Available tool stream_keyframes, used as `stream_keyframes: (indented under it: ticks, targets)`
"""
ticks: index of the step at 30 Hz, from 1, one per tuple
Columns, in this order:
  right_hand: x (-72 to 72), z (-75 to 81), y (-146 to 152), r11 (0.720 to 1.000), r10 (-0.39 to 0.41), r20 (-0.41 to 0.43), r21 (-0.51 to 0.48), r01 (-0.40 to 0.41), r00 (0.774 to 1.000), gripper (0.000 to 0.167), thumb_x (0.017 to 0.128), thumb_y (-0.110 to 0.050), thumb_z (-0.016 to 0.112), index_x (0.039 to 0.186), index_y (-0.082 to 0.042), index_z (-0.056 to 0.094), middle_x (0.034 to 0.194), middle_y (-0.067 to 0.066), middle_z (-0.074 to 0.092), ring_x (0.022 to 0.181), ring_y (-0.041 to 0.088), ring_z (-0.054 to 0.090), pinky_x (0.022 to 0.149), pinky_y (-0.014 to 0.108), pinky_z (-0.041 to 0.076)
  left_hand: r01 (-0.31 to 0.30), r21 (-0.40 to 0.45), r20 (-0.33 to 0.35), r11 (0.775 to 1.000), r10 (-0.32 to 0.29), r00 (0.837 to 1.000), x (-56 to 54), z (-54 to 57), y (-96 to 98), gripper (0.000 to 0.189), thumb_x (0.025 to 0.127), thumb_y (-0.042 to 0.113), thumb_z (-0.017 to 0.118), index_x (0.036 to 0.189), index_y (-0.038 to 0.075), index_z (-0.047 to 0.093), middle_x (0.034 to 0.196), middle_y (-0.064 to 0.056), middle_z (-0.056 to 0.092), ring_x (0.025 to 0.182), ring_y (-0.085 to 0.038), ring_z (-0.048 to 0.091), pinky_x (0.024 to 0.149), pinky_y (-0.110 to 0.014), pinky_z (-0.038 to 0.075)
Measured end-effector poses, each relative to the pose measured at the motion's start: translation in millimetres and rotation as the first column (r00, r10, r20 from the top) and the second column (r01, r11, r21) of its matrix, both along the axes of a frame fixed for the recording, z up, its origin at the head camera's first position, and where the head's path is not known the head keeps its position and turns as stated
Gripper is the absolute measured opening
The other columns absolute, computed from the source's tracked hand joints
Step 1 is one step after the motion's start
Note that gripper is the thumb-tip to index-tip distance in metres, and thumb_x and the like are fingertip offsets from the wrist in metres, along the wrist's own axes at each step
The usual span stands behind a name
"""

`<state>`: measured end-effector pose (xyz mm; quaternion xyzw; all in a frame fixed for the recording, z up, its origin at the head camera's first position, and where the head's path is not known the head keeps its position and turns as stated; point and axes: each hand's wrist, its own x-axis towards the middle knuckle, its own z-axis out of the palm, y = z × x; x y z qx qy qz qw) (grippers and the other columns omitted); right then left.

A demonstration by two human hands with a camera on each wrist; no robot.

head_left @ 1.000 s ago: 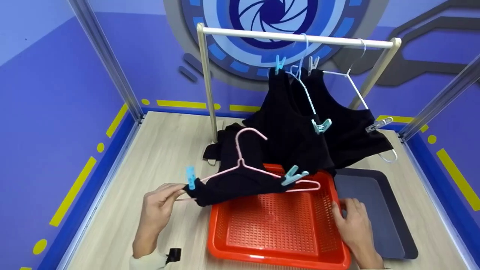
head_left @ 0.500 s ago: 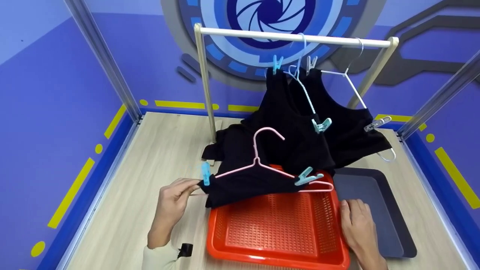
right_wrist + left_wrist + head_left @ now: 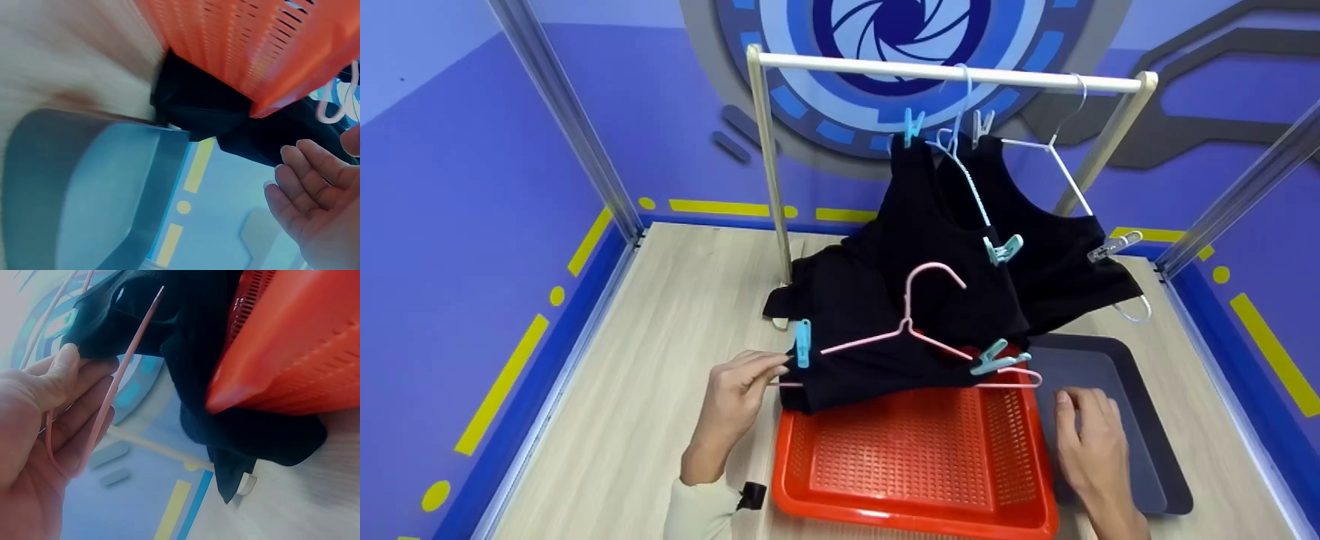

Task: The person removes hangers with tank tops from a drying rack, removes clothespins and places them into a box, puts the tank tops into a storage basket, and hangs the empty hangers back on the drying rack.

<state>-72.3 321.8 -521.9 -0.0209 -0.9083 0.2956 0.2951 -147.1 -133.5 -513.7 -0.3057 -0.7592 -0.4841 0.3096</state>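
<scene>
Your left hand pinches the left corner of the black garment, which is clipped to the pink hanger above the far part of the red basket. Your right hand, just right of the basket, holds nothing. Caution: held at one end only, the hanger may tilt and strain the clips; its hook could snag the hung garments beyond the basket

Black garment on pink hanger, over basket
</scene>
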Motion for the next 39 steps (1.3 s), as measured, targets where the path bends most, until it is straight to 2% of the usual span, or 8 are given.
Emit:
stream_keyframes:
  ticks: [4,8,14,17,24,31,36,39]
  targets:
    - [-1.7,7.5,-1.9,1.0,0.019,-0.03,-0.019,-0.019,0.999,0.009,0.102,0.002,0.063,0.107,0.006,0.07,0.101,0.02,0.067,0.092,0.034,0.056,0.081,0.043,0.038,0.012,-0.014,-0.006,1.0,-0.012,1.0,-1.1,-3.0,4.6,0.026,0.08,-0.015,0.081,0.102,-0.002,0.082,0.096,-0.009,0.08,0.084,-0.029,0.077,0.082,-0.026,0.06]
    - [-3.2,15.6,-5.2,0.997,0.057,-0.018,-0.047,-0.057,0.998,0.014,0.103,0.001,0.064,0.114,0.006,0.071,0.109,0.019,0.069,0.101,0.032,0.057,0.088,0.041,0.04,0.014,-0.03,0.008,0.999,-0.014,1.0,-1.6,-6.6,6.7,0.025,0.081,-0.014,0.082,0.102,-0.001,0.082,0.096,-0.008,0.08,0.084,-0.027,0.077,0.082,-0.027,0.06]
    - [-6.9,25.3,-10.5,0.981,0.161,0.055,-0.122,-0.153,0.985,0.024,0.104,-0.005,0.066,0.127,0.003,0.07,0.123,0.014,0.07,0.114,0.008,0.056,0.098,0.012,0.036,0.022,-0.045,0.034,0.999,-0.02,0.999,-1.1,-12.4,7.8,0.024,0.08,-0.013,0.083,0.101,-0.001,0.082,0.095,-0.008,0.08,0.085,-0.026,0.077,0.082,-0.025,0.06]
    - [-10.7,28.7,-13.1,0.968,0.208,0.087,-0.164,-0.192,0.974,0.029,0.105,-0.009,0.067,0.132,0.002,0.068,0.127,0.014,0.069,0.116,0.0,0.054,0.099,0.006,0.034,0.042,-0.047,0.037,0.998,-0.041,0.998,-0.9,-14.3,9.3,0.024,0.08,-0.013,0.082,0.101,-0.002,0.082,0.096,-0.009,0.08,0.085,-0.027,0.077,0.083,-0.024,0.06]
    - [-21.0,30.9,-15.9,0.946,0.291,0.15,-0.191,-0.262,0.945,0.045,0.098,-0.012,0.08,0.139,-0.001,0.066,0.133,0.013,0.068,0.119,0.02,0.064,0.099,0.005,0.038,0.084,-0.037,0.056,0.996,-0.082,0.995,-0.1,-19.4,10.9,0.024,0.08,-0.014,0.082,0.101,-0.003,0.082,0.096,-0.012,0.08,0.084,-0.028,0.077,0.08,-0.028,0.061]
    - [-25.3,34.1,-16.6,0.912,0.381,0.171,-0.227,-0.34,0.909,0.05,0.092,-0.003,0.083,0.139,-0.001,0.066,0.136,0.014,0.069,0.115,0.017,0.068,0.094,0.007,0.046,0.104,-0.047,0.108,0.994,-0.098,0.989,0.8,-24.2,9.3,0.023,0.082,-0.016,0.08,0.101,-0.005,0.082,0.097,-0.013,0.08,0.081,-0.029,0.078,0.078,-0.027,0.062]
    - [-27.3,37.8,-18.3,0.888,0.43,0.166,-0.257,-0.382,0.887,0.044,0.092,0.001,0.082,0.134,-0.004,0.07,0.119,0.008,0.075,0.104,0.011,0.071,0.086,0.01,0.052,0.098,-0.055,0.113,0.994,-0.091,0.989,0.2,-24.9,9.2,0.024,0.081,-0.017,0.08,0.101,-0.005,0.082,0.096,-0.013,0.08,0.081,-0.028,0.078,0.078,-0.026,0.062]
    - [-27.9,39.0,-19.3,0.882,0.44,0.155,-0.258,-0.394,0.884,0.042,0.091,0.002,0.081,0.131,-0.005,0.071,0.112,0.005,0.076,0.101,0.009,0.071,0.084,0.011,0.053,0.093,-0.057,0.107,0.994,-0.087,0.991,1.0,-25.0,9.1,0.023,0.081,-0.017,0.08,0.101,-0.005,0.082,0.096,-0.013,0.08,0.082,-0.029,0.078,0.078,-0.028,0.062]
